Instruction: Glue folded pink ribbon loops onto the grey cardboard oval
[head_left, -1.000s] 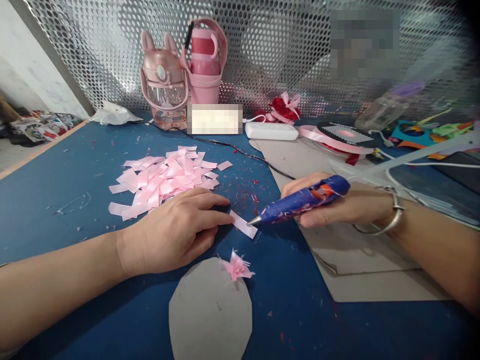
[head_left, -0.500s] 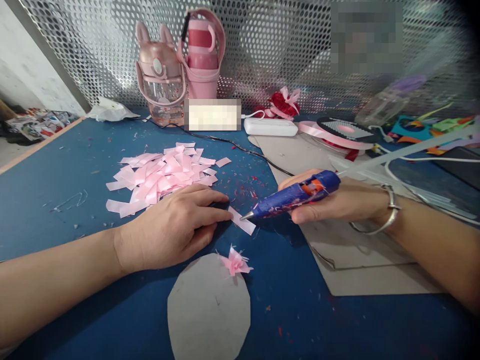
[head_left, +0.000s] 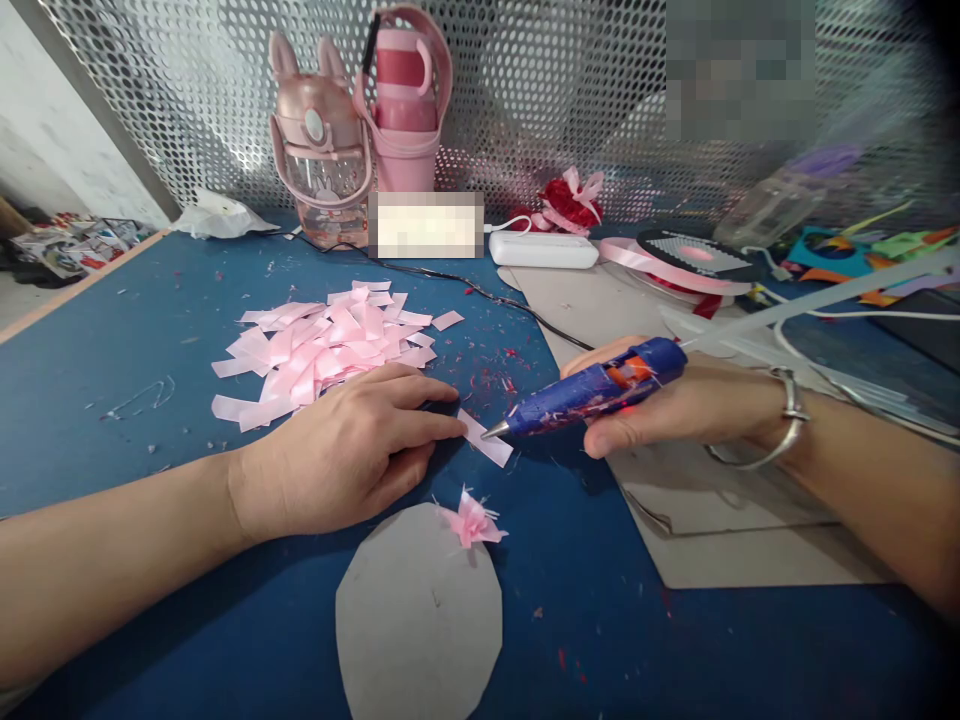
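Observation:
My left hand (head_left: 352, 450) lies flat on the blue table, its fingertips pinning one end of a short pink ribbon strip (head_left: 487, 440). My right hand (head_left: 675, 405) is wrapped round a blue glue gun (head_left: 592, 388), and the gun's metal tip touches the middle of that strip. A clear glue stick sticks out of the gun's back toward the right. Just below the strip, a small folded pink ribbon piece (head_left: 472, 522) sits at the top edge of a grey cardboard oval (head_left: 418, 620). Behind my left hand lies a pile of cut pink ribbon strips (head_left: 330, 345).
Grey cardboard sheets (head_left: 750, 540) lie under my right forearm. Two pink water bottles (head_left: 360, 130) stand against a perforated metal screen at the back. A white box (head_left: 544, 250), a ribbon spool (head_left: 690, 265), a red and pink flower (head_left: 570, 205) and cables lie behind.
The glue gun's tip has slid a little to the left along the ribbon strip. My left hand has stayed put, still pressing the strip's end.

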